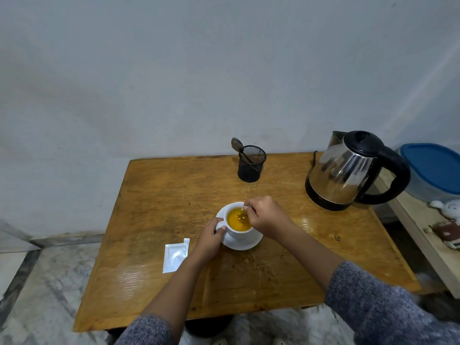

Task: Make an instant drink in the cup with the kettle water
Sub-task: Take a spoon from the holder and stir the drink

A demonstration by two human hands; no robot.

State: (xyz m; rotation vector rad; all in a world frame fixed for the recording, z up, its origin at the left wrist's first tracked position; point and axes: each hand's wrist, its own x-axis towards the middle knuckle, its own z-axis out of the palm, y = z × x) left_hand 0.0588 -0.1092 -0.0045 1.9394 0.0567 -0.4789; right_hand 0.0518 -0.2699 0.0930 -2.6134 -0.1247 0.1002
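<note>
Left hand (210,236) grips the cup (238,229) handle; right hand (265,216) pinches a spoon (242,216) in the yellow drink. No writing is legible.

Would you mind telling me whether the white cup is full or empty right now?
Nearly full: yellow-orange liquid sits close to the rim of the cup, with a spoon dipped in it.

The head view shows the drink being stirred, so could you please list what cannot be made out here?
- Spoon handle: hidden inside the right hand.
- Cup handle: covered by the left hand.
- Sachet: too small to tell whether any print is on it.
- Kettle water level: hidden by its steel wall.
</note>
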